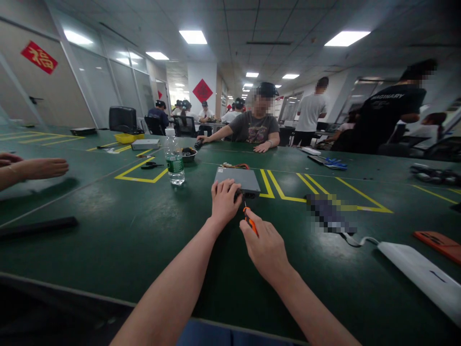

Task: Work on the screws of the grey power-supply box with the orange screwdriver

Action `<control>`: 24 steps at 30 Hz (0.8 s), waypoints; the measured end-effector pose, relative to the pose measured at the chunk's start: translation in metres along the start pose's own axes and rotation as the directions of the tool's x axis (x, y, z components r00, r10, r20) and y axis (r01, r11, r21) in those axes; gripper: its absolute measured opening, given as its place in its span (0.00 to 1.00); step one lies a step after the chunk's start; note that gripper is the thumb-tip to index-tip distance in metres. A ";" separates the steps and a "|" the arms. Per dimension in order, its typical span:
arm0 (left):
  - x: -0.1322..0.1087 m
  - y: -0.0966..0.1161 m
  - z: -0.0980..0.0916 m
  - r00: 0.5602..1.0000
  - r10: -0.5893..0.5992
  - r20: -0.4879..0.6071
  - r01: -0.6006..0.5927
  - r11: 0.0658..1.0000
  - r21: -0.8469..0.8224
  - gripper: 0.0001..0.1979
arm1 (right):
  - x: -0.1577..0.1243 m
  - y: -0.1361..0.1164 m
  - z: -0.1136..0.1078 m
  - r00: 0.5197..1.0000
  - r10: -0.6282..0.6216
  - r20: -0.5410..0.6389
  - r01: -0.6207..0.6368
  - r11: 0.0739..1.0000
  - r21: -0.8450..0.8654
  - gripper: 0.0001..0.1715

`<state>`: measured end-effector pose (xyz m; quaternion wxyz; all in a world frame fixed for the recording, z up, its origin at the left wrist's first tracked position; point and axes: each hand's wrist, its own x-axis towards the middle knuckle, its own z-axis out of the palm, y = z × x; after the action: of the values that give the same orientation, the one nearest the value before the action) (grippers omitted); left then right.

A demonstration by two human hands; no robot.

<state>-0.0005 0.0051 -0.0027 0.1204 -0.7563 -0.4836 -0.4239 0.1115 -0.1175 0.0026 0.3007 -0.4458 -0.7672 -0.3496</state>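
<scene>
A flat grey metal box [242, 179] lies on the green table [108, 226] in front of me, with coloured wires at its far edge. My left hand [224, 199] rests on the box's near left corner, fingers curled over it. My right hand [264, 245] is closed round a small orange-handled screwdriver [250, 222], whose tip points at the box's near side.
A water bottle [175, 157] stands left of the box, a dark bowl [188, 154] behind it. A white power strip [419, 271] and an orange tool [440, 244] lie at right. A person's hand [43, 168] reaches in from the left. Other people sit across the table.
</scene>
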 end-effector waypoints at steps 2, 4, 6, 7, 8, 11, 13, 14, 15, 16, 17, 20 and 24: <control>0.000 0.000 0.000 1.000 0.000 -0.003 0.000 1.000 0.000 0.12 | 0.001 0.002 0.000 0.998 0.040 -0.040 -0.040 0.999 0.009 0.08; 0.000 0.000 0.000 1.000 0.001 -0.006 -0.001 1.000 -0.005 0.12 | 0.003 0.002 -0.001 0.996 0.076 -0.049 -0.075 0.997 0.026 0.07; 0.000 0.000 0.000 1.000 0.002 -0.007 -0.002 1.000 -0.010 0.12 | 0.003 0.000 -0.002 0.997 0.078 -0.013 -0.077 0.996 0.045 0.08; 0.000 0.000 0.000 1.000 0.002 -0.009 -0.002 1.000 -0.012 0.12 | 0.003 -0.001 -0.002 0.998 0.061 0.013 -0.062 0.997 0.056 0.09; 0.000 0.000 0.000 1.000 0.001 -0.011 -0.001 1.000 -0.013 0.12 | 0.003 -0.003 -0.002 0.999 0.034 0.036 -0.036 0.997 0.066 0.10; -0.001 0.000 0.000 1.000 0.007 -0.010 -0.007 1.000 -0.012 0.12 | 0.003 -0.003 0.000 0.998 -0.046 0.053 0.042 0.997 0.070 0.12; -0.001 0.000 0.000 1.000 0.011 -0.005 -0.011 1.000 -0.012 0.12 | 0.003 0.000 0.002 1.000 0.004 0.005 -0.004 0.998 0.057 0.10; -0.001 0.000 0.000 1.000 0.007 -0.006 -0.007 1.000 -0.011 0.12 | 0.003 0.002 0.002 0.998 0.053 -0.023 -0.052 0.997 0.056 0.09; -0.001 0.000 0.000 1.000 0.004 -0.007 -0.004 1.000 -0.008 0.12 | 0.003 0.003 0.002 0.994 0.097 -0.043 -0.094 0.994 0.061 0.08; -0.001 0.000 0.000 1.000 0.000 -0.009 0.000 1.000 -0.007 0.12 | 0.003 0.003 0.001 0.992 0.121 -0.048 -0.117 0.991 0.070 0.07; -0.001 0.000 0.000 1.000 -0.002 -0.011 0.002 1.000 -0.007 0.12 | 0.003 0.002 0.000 0.992 0.121 -0.033 -0.118 0.990 0.079 0.08; -0.001 -0.001 0.000 1.000 0.008 -0.008 -0.008 1.000 -0.010 0.12 | 0.002 -0.004 -0.001 0.998 0.032 0.062 -0.037 0.996 0.083 0.11; -0.001 -0.001 0.000 1.000 0.006 -0.006 -0.006 1.000 -0.007 0.12 | 0.001 -0.002 0.002 0.999 0.036 0.013 -0.037 0.998 0.048 0.11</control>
<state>-0.0014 0.0052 -0.0034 0.1206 -0.7570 -0.4794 -0.4273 0.1089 -0.1161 0.0020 0.3131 -0.4543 -0.7691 -0.3226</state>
